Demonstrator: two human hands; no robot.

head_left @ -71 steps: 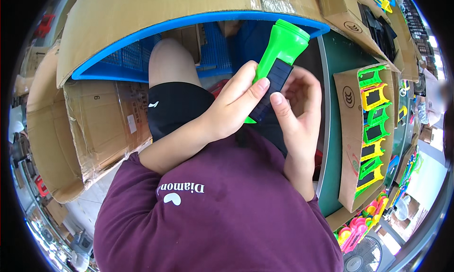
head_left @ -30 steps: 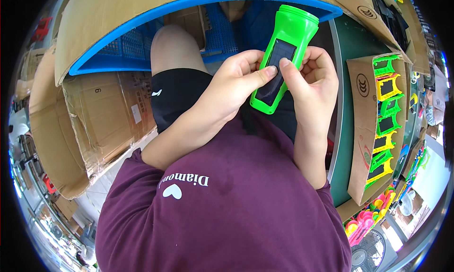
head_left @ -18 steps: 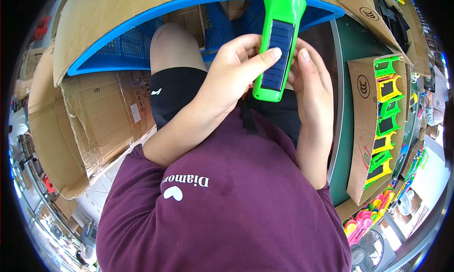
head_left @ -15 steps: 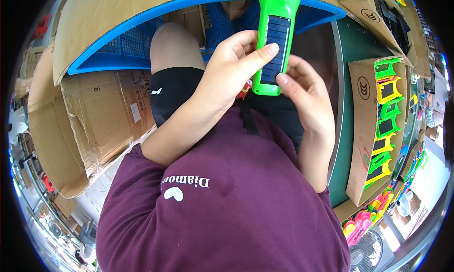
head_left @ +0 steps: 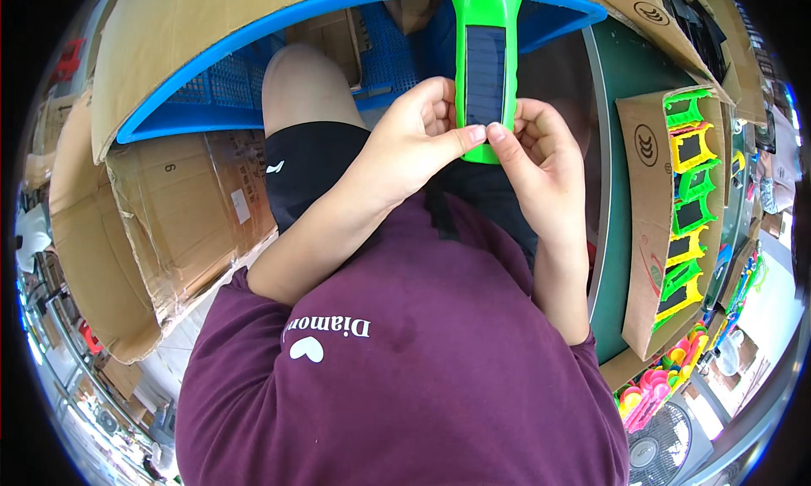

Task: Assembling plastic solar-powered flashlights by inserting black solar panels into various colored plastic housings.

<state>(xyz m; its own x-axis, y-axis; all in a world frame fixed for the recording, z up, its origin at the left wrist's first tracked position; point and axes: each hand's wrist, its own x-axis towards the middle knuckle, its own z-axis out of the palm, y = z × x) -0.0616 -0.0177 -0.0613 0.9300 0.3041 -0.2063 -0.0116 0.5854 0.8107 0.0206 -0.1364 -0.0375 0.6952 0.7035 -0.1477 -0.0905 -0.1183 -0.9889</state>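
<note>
A bright green flashlight (head_left: 488, 9) with a dark solar panel (head_left: 486, 68) along its body is held upright in front of me, above my lap. My left hand (head_left: 427, 135) grips its left side, with the thumb pressed at the panel's lower end. From the other side my right hand (head_left: 545, 152) holds it, its thumb meeting the left one near the bottom end. The fingers of both hands curl behind the flashlight and are partly hidden. The top of its head is cut off by the picture's edge.
A blue plastic crate (head_left: 194, 114) lies beyond my knee under cardboard. At the right, a carton (head_left: 646, 233) holds several green and yellow plastic parts (head_left: 697, 186) on a green table (head_left: 612, 292). Another cardboard box (head_left: 194, 207) stands at the left; a fan (head_left: 659, 444) is at lower right.
Both thumbs have slid down to the lower end of the panel and now touch there. The left thumb earlier lay across its middle. The flashlight has shifted slightly up and left.
</note>
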